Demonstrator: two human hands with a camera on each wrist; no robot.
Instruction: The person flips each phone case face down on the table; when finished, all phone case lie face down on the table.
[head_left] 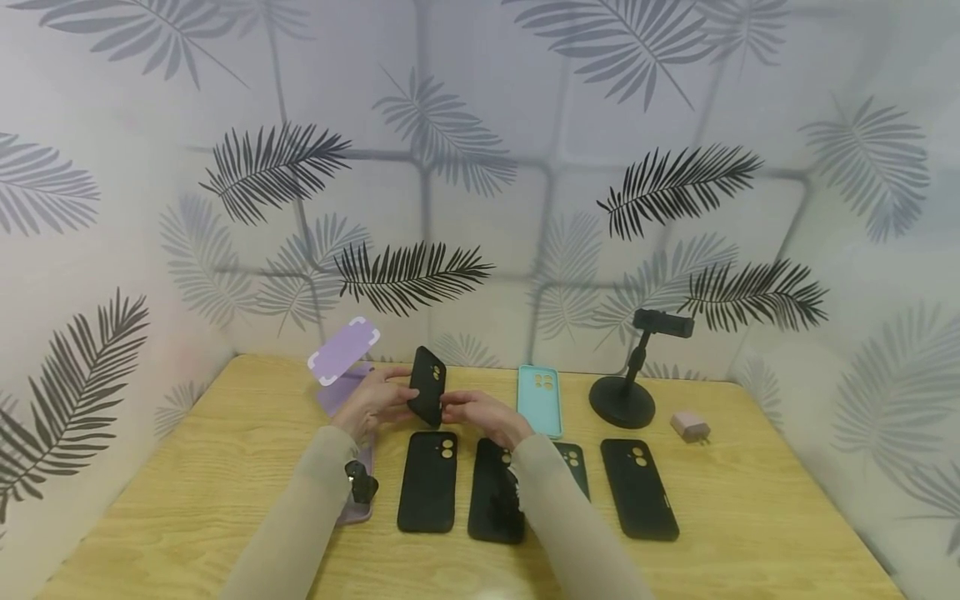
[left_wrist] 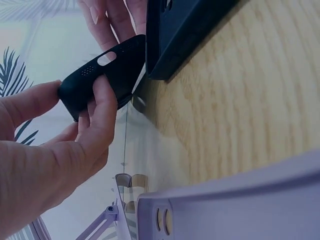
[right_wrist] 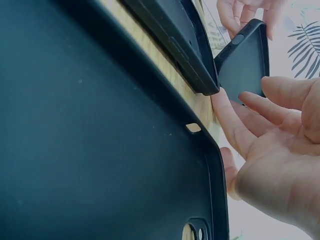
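The worktop (head_left: 172,500) is passable along its left edge; black phone cases (head_left: 426,504) block its middle, a stand (head_left: 622,404) and charger (head_left: 688,425) its back-right corner.

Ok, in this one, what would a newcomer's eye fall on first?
Most likely the black phone case held up and tilted in the left grip, with the right grip close beside it. Next, perhaps, the bright turquoise case lying towards the back of the table, and the black phone stand to its right. The lilac stand at back left, its plate slanted, may also stand out.
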